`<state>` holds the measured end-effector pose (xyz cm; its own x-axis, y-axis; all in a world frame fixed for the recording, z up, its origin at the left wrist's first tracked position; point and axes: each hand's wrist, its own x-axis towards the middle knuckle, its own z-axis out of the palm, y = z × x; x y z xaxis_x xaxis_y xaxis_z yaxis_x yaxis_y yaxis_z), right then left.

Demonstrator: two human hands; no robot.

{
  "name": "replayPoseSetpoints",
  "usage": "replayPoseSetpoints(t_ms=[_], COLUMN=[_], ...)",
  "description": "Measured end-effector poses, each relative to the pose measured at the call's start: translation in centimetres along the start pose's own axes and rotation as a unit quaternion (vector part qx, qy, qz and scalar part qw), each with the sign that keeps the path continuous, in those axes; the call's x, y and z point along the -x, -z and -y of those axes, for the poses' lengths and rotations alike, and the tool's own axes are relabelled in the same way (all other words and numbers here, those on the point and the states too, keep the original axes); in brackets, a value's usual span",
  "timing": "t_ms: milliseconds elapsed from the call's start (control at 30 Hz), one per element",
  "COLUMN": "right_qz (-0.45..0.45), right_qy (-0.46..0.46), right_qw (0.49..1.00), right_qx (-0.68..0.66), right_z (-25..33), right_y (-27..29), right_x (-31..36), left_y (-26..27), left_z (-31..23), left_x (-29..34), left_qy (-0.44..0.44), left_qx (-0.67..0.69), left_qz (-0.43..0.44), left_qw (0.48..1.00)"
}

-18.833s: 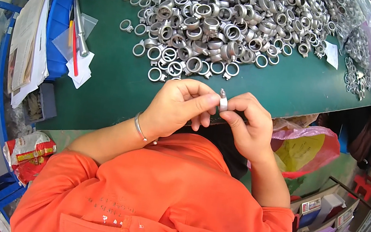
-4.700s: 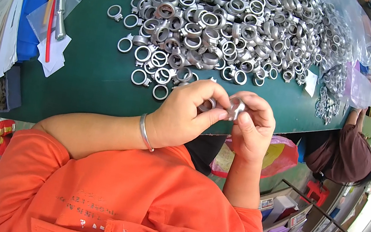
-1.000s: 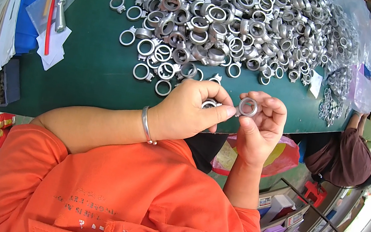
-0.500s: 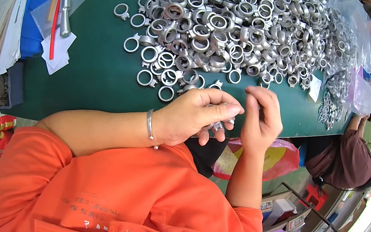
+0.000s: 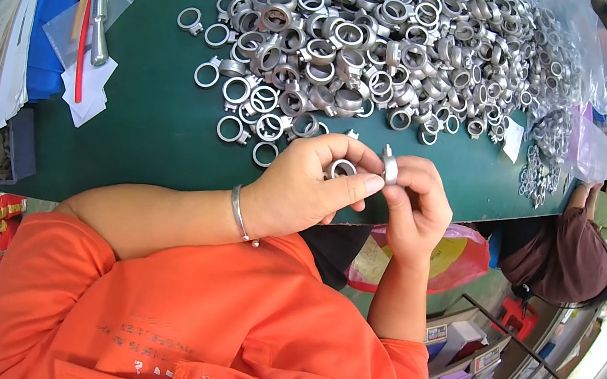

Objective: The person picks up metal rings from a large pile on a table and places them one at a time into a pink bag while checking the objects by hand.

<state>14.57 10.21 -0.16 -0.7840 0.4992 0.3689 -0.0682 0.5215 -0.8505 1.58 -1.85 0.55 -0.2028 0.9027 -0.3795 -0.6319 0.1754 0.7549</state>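
A metal ring [image 5: 389, 166] with a small lug is held edge-on, with the lug up, between the fingertips of both hands. My left hand [image 5: 301, 181] is closed, its thumb and forefinger at the ring's left side. A second metal ring [image 5: 342, 169] sits in the curl of the left fingers, partly hidden by the thumb. My right hand [image 5: 420, 210] pinches the first ring from the right with thumb and fingers. Beyond the hands, a big heap of similar silver-grey rings [image 5: 347, 35] covers much of the green table [image 5: 141, 96].
At left lie a red pen [image 5: 82, 61], a metal tool [image 5: 101, 8], paper slips [image 5: 87, 90] and a blue tray [image 5: 56, 24]. Clear plastic bags [image 5: 578, 59] lie at the right. A pink-and-yellow bag [image 5: 454, 257] is below the table edge. Another person [image 5: 559, 259] sits at the right.
My right hand has come in against the left fingertips. A ring now stands between both hands, and another shows plainly in my left hand. The view has shifted slightly.
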Motion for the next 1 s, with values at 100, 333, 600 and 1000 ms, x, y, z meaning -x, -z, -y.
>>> replayPoseSetpoints(t_ms=[100, 333, 600, 1000], right_qz=[-0.009, -0.068, -0.058, 0.001], right_qy=[0.047, -0.210, -0.083, 0.092], right_qw=[0.998, 0.944, 0.923, 0.995], right_qx=[0.034, -0.247, -0.371, -0.041], right_z=[0.5, 1.8, 0.5, 1.6], right_y=[-0.2, -0.8, -0.7, 0.0], right_x=[0.0, 0.2, 0.8, -0.4], left_y=[0.4, 0.8, 0.4, 0.9], left_z=[0.0, 0.8, 0.5, 0.4], left_x=[0.0, -0.3, -0.2, -0.4], left_qy=[-0.053, -0.260, -0.093, 0.075], left_qx=[-0.090, -0.252, -0.102, 0.203], left_qz=[0.017, 0.029, -0.011, 0.074], left_qw=[0.994, 0.932, 0.990, 0.973])
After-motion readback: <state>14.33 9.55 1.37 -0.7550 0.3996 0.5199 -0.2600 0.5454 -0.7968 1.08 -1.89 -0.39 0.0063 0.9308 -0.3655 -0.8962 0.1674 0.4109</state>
